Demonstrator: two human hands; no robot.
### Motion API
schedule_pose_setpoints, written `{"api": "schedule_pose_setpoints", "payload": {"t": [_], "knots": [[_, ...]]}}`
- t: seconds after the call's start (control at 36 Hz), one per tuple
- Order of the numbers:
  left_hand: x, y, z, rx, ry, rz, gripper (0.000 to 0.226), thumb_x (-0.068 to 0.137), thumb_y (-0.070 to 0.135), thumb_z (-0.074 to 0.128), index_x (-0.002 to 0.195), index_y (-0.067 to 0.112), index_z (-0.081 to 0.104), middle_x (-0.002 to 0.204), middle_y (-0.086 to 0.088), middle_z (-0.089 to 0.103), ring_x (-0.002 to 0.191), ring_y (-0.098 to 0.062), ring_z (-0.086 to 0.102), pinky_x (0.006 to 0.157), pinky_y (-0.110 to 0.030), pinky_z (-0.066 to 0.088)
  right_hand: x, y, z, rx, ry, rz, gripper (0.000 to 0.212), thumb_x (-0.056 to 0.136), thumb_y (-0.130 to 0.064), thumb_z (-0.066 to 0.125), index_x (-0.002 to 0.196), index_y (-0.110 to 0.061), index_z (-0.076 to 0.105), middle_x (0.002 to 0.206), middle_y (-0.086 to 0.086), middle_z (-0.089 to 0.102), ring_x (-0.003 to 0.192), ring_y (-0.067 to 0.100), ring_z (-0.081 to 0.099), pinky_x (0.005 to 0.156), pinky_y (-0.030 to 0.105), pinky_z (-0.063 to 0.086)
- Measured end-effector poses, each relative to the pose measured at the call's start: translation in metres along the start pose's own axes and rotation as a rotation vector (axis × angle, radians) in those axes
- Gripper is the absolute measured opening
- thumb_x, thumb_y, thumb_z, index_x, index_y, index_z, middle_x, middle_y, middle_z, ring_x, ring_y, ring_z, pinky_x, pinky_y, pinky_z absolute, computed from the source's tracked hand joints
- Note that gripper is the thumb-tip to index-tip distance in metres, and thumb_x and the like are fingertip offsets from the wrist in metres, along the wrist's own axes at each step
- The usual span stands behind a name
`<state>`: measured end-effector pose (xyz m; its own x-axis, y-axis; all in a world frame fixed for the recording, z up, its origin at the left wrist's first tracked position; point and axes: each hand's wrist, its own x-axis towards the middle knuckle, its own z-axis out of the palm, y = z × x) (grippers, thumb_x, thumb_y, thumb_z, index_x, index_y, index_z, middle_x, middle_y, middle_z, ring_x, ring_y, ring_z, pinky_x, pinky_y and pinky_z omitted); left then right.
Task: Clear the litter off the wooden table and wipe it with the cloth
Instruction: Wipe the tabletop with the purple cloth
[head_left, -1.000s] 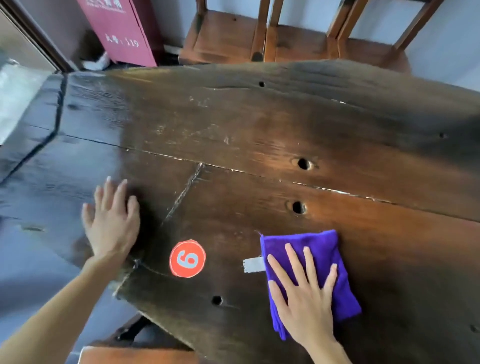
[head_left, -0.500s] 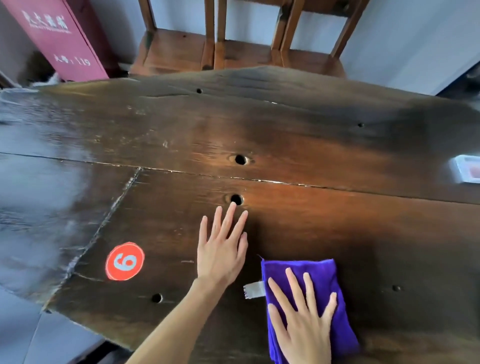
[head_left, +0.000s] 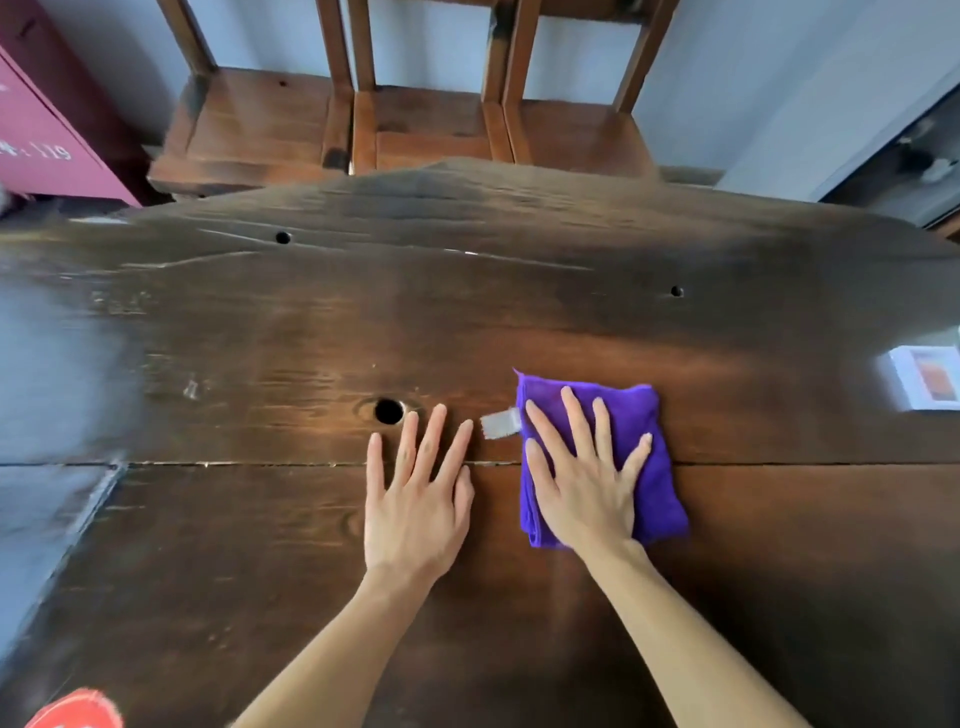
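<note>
Purple cloth (head_left: 628, 421), folded into a rough rectangle with its long axis running away from the person, lies on the dark wooden desk (head_left: 519, 312) directly beneath the right hand (head_left: 587, 488). That hand presses it flat with spread, straight fingers, gripping nothing. A grey label (head_left: 500, 423) sticks out of the cloth's left edge, toward the left hand (head_left: 415, 499), which rests just beside the cloth, palm down and released, fingers splayed near a round hole (head_left: 388, 410). Only the right hand is on the cloth, so the wiping stroke looks to be its job. To the cloth's right, well apart at the frame edge, lies a small white card (head_left: 927, 382); unwiped boards stretch that way and beyond.
</note>
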<state>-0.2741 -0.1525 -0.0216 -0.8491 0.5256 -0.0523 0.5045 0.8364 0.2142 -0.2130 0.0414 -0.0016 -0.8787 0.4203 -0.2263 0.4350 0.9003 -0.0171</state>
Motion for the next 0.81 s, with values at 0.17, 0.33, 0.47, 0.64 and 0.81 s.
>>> {"api": "schedule_pose_setpoints", "payload": {"t": [0.17, 0.33, 0.47, 0.64, 0.81], "knots": [[0.002, 0.001, -0.001, 0.028, 0.033, -0.021, 0.056, 0.102, 0.042, 0.035, 0.158, 0.035, 0.034, 0.168, 0.003, 0.027, 0.156, -0.025, 0.022, 0.124, -0.058, 0.019, 0.092, 0.002, -0.017, 0.036, 0.053, -0.036, 0.056, 0.102, -0.062, 0.01, 0.156, -0.052, 0.006, 0.171, -0.007, 0.008, 0.157, 0.031, 0.008, 0.109, 0.082, 0.008], [0.001, 0.001, -0.001, 0.057, 0.033, -0.025, 0.059, 0.1, 0.043, 0.037, 0.159, 0.035, 0.034, 0.169, 0.004, 0.026, 0.156, -0.023, 0.025, 0.121, -0.06, 0.025, 0.202, -0.034, -0.043, 0.06, 0.075, -0.147, 0.055, 0.1, -0.066, 0.008, 0.154, -0.058, 0.002, 0.171, -0.01, 0.001, 0.157, 0.03, -0.002, 0.106, 0.084, 0.0], [0.003, 0.0, 0.0, 0.079, 0.083, -0.026, 0.062, 0.095, 0.039, 0.046, 0.157, 0.036, 0.039, 0.167, 0.005, 0.03, 0.153, -0.023, 0.031, 0.118, -0.06, 0.03, 0.279, -0.069, -0.062, 0.061, 0.099, -0.206, 0.056, 0.1, -0.067, 0.011, 0.154, -0.056, 0.006, 0.171, -0.009, 0.003, 0.157, 0.032, -0.003, 0.106, 0.084, -0.001], [0.003, 0.0, 0.004, 0.112, 0.146, -0.022, 0.057, 0.095, 0.034, 0.043, 0.152, 0.036, 0.047, 0.163, 0.005, 0.039, 0.148, -0.023, 0.042, 0.112, -0.058, 0.039, 0.347, -0.096, -0.086, 0.058, 0.113, -0.215, 0.057, 0.101, -0.066, 0.012, 0.156, -0.053, 0.01, 0.171, -0.006, 0.007, 0.156, 0.034, 0.001, 0.107, 0.084, -0.002], [0.001, 0.0, 0.002, 0.092, 0.126, -0.018, 0.059, 0.093, 0.033, 0.047, 0.152, 0.037, 0.047, 0.163, 0.006, 0.038, 0.148, -0.022, 0.041, 0.113, -0.058, 0.038, 0.376, -0.098, -0.096, 0.077, 0.111, -0.246, 0.056, 0.101, -0.066, 0.013, 0.155, -0.053, 0.017, 0.169, -0.005, 0.017, 0.155, 0.033, 0.009, 0.106, 0.085, -0.004]]}}
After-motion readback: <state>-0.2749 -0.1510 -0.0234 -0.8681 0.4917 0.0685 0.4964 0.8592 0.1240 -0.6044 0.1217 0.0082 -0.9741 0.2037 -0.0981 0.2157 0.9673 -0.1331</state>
